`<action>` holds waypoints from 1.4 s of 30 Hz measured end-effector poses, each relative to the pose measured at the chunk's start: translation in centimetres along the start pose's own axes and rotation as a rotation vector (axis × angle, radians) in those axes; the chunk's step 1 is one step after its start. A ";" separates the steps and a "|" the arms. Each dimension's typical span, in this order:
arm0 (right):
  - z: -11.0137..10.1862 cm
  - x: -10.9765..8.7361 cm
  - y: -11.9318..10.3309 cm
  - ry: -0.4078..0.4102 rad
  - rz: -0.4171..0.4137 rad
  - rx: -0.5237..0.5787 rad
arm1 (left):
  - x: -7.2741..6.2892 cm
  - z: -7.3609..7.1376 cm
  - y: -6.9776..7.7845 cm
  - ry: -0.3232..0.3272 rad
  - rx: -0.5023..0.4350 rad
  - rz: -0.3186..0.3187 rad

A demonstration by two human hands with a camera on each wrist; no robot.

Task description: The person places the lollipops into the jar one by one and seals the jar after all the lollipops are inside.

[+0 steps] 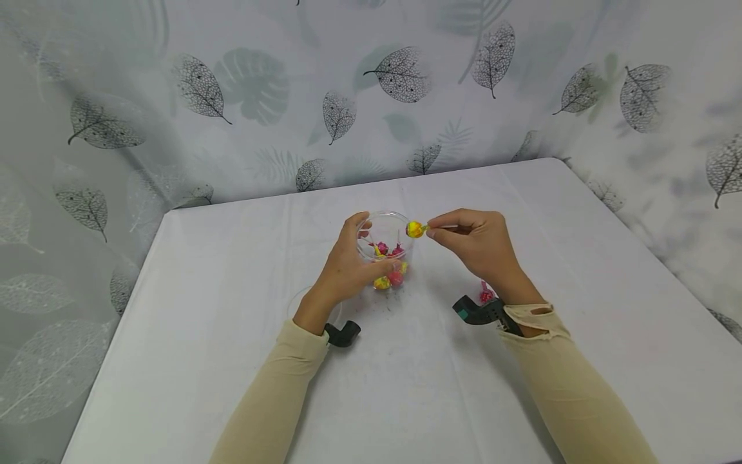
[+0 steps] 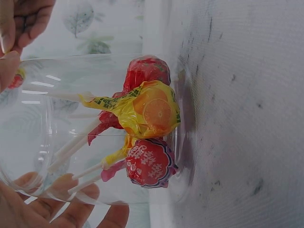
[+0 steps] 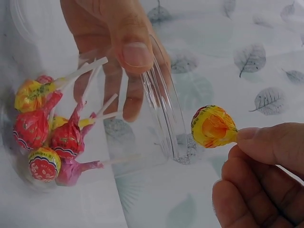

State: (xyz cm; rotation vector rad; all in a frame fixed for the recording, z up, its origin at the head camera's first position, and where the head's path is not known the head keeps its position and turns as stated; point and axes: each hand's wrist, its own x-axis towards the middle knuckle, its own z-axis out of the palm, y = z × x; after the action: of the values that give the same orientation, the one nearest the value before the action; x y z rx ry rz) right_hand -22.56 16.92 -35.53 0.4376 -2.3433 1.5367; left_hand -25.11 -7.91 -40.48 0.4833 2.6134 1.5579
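Observation:
A clear plastic jar (image 1: 387, 225) stands on the white table with its mouth uncovered. My left hand (image 1: 350, 261) grips it, thumb on the near side and fingers around the far left. Inside, several wrapped lollipops (image 3: 40, 128) in red, yellow and pink lie at the bottom with their sticks pointing up. Just right of the jar's rim, my right hand (image 1: 472, 241) pinches a yellow lollipop (image 1: 415, 229) by its stick close to the candy. In the right wrist view that lollipop (image 3: 212, 126) is outside the jar, apart from the rim.
A pink-red lollipop (image 1: 486, 293) lies on the table under my right wrist, partly hidden by the wrist camera. A clear round lid (image 1: 298, 299) rests beneath my left forearm. Leaf-patterned cloth (image 1: 400, 74) hangs behind the table's back edge.

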 end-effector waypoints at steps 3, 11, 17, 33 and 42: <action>0.1 0.0 -0.1 -0.012 -0.014 0.006 | 0.0 0.0 0.0 -0.001 -0.001 0.003; 0.6 -0.2 -0.1 -0.045 -0.008 0.012 | 0.0 0.0 0.0 -0.002 -0.002 0.005; 0.9 -0.2 0.2 -0.053 -0.017 -0.005 | 0.0 0.0 0.0 -0.001 0.003 0.008; 1.2 -0.3 -0.1 -0.086 0.012 -0.070 | 0.0 0.0 -0.1 0.000 -0.012 0.018; 1.0 -0.1 -0.3 -0.115 0.040 -0.111 | -0.1 -0.1 -0.1 -0.004 -0.023 0.009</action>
State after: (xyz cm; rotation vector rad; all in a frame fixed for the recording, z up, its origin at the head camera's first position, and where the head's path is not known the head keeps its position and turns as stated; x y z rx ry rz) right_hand -22.41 15.89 -35.77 0.4671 -2.5249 1.4243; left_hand -25.07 -8.10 -40.53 0.4969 2.5904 1.5864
